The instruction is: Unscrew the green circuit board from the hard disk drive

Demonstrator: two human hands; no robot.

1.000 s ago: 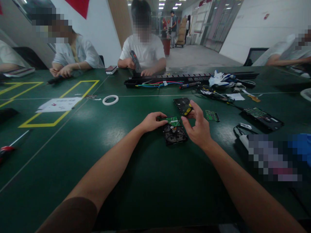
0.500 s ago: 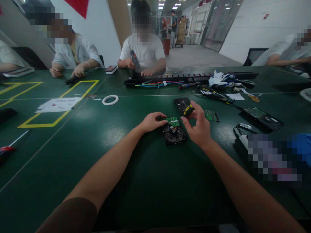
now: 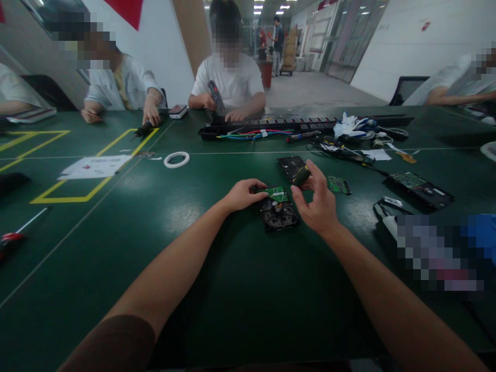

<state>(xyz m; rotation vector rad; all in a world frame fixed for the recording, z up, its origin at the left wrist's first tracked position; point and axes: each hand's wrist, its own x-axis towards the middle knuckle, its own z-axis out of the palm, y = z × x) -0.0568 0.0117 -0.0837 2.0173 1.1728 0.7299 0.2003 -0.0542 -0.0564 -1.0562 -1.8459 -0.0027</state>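
A hard drive (image 3: 279, 216) lies on the green table with its underside up, a green circuit board (image 3: 277, 194) across its far end. My left hand (image 3: 245, 196) grips the drive's far left corner between thumb and fingers. Above the drive's right side, my right hand (image 3: 318, 204) is closed on the dark green and yellow handle of a screwdriver (image 3: 301, 176); its shaft and tip cannot be made out. Just behind is a second black hard drive (image 3: 287, 167), partly covered by the handle. Right of my right hand lies a loose green circuit board (image 3: 339, 185).
Another hard drive (image 3: 420, 190) lies to the right. Across the table runs a long black power strip (image 3: 271, 125) with coloured wires, near white gloves (image 3: 351, 126). A tape roll (image 3: 176, 159) and a red-handled screwdriver (image 3: 13, 238) are leftward. Co-workers sit opposite.
The screwdriver handle has turned in my right hand, showing less yellow. My left hand and the drive stay put. A co-worker's hand at the far left has shifted right with a dark tool.
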